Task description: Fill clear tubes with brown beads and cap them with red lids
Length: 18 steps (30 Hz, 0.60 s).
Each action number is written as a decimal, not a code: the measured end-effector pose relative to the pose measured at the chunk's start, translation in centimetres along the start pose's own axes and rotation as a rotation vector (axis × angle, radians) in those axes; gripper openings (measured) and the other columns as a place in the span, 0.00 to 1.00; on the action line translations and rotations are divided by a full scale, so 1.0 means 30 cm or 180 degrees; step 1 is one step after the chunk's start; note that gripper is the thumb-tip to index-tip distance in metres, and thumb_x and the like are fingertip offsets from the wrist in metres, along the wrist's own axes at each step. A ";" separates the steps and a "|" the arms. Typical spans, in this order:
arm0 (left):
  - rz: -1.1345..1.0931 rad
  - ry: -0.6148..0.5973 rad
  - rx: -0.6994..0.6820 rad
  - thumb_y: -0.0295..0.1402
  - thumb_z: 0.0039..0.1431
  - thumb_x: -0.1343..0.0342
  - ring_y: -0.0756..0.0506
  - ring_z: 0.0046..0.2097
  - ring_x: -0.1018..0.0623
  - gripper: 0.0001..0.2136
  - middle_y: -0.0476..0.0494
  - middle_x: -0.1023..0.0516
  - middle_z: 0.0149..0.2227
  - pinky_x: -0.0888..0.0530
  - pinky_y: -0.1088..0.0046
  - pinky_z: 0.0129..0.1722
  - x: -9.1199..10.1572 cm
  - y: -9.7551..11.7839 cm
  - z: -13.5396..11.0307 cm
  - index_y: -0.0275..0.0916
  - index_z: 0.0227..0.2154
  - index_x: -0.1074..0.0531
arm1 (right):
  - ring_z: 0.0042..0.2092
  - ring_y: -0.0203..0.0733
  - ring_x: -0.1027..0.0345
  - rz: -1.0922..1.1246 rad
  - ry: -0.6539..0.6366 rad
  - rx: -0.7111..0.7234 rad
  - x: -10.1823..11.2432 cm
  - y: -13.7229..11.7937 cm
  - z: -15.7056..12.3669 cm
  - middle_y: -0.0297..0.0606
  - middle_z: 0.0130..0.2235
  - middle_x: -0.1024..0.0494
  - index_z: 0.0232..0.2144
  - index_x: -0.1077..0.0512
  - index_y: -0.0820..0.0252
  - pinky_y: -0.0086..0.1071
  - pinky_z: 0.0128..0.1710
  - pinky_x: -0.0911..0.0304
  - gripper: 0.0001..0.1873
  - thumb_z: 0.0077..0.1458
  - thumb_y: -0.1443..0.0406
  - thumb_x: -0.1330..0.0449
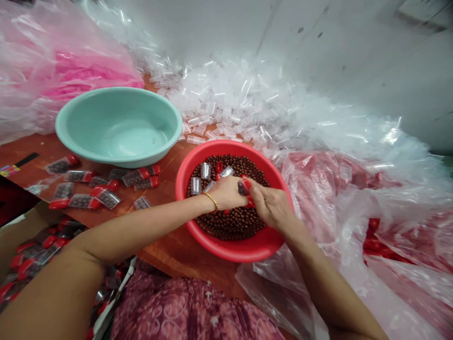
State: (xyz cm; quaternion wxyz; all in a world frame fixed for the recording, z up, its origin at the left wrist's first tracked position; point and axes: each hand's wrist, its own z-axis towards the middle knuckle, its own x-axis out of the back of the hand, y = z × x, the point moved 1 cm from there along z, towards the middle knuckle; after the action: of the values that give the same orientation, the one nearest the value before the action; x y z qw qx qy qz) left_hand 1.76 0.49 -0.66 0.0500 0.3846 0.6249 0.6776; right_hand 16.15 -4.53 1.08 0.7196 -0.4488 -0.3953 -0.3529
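Observation:
Above the red basin (233, 254) my two hands meet. My left hand (230, 192), with a gold bangle at its wrist, is closed round a small clear plastic container (243, 187) that holds dark beads. Against it my right hand (273, 206) is closed, thumb and fingers on the container's red cap (251, 201). Whether the cap sits fully on the container is hidden by the fingers. Below lie many round brown beads (230, 229), with several clear containers (205, 170) and a loose red cap (219, 166) on top of them.
A light green basin (118, 137) stands at the left. Filled red-capped containers (81, 201) lie in front of it, and more fill a box (21, 215) at lower left. Clear tubes (240, 104) are heaped at the back. Plastic bags (318, 189) crowd the right side.

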 end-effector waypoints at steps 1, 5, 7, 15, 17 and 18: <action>-0.0116 -0.0033 -0.0091 0.30 0.40 0.45 0.52 0.25 0.34 0.05 0.53 0.35 0.19 0.40 0.78 0.23 -0.001 0.008 0.004 0.37 0.18 0.35 | 0.27 0.41 0.28 0.0118 0.0132 -0.0110 0.017 0.003 0.010 0.40 0.28 0.21 0.42 0.23 0.56 0.32 0.28 0.35 0.30 0.63 0.49 0.60; -0.0045 -0.0258 -0.0146 0.28 0.37 0.44 0.52 0.22 0.36 0.07 0.54 0.38 0.17 0.41 0.77 0.21 0.004 0.035 0.006 0.38 0.16 0.39 | 0.24 0.38 0.32 0.1098 0.0829 -0.0799 0.022 0.014 0.068 0.37 0.21 0.27 0.35 0.22 0.58 0.32 0.27 0.36 0.36 0.61 0.45 0.64; 0.0203 -0.0384 -0.0117 0.28 0.37 0.44 0.51 0.21 0.35 0.07 0.53 0.37 0.17 0.40 0.75 0.21 0.009 0.040 -0.002 0.39 0.16 0.38 | 0.25 0.37 0.32 0.1770 0.0738 -0.1047 -0.020 0.014 0.099 0.38 0.26 0.26 0.42 0.24 0.60 0.31 0.27 0.35 0.40 0.60 0.44 0.69; 0.1057 -0.0577 -0.0030 0.28 0.39 0.45 0.47 0.24 0.30 0.03 0.48 0.35 0.17 0.35 0.73 0.25 0.003 0.017 -0.027 0.38 0.19 0.34 | 0.58 0.41 0.39 0.2221 -0.0059 -0.1004 -0.141 0.000 0.114 0.41 0.58 0.33 0.63 0.45 0.53 0.42 0.61 0.48 0.41 0.57 0.39 0.68; 0.1288 -0.0541 -0.0071 0.28 0.40 0.45 0.44 0.27 0.28 0.02 0.47 0.33 0.18 0.34 0.72 0.27 0.000 0.009 -0.027 0.37 0.21 0.32 | 0.62 0.42 0.45 0.2275 -0.0124 -0.0944 -0.151 -0.010 0.108 0.42 0.62 0.38 0.63 0.45 0.55 0.42 0.64 0.54 0.43 0.55 0.38 0.64; 0.1376 -0.0534 -0.0112 0.28 0.40 0.45 0.43 0.28 0.27 0.03 0.45 0.32 0.20 0.33 0.71 0.28 -0.001 0.007 -0.025 0.37 0.23 0.31 | 0.63 0.42 0.46 0.2347 -0.0205 -0.0994 -0.153 -0.016 0.108 0.42 0.62 0.38 0.63 0.45 0.56 0.42 0.64 0.54 0.43 0.55 0.38 0.65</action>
State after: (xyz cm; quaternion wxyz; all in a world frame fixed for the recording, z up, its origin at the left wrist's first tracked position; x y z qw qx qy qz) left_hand 1.45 -0.18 -0.43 -0.0379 0.5635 0.5098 0.6490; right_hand 12.90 -1.00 -1.88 0.7083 -0.6754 -0.1718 -0.1126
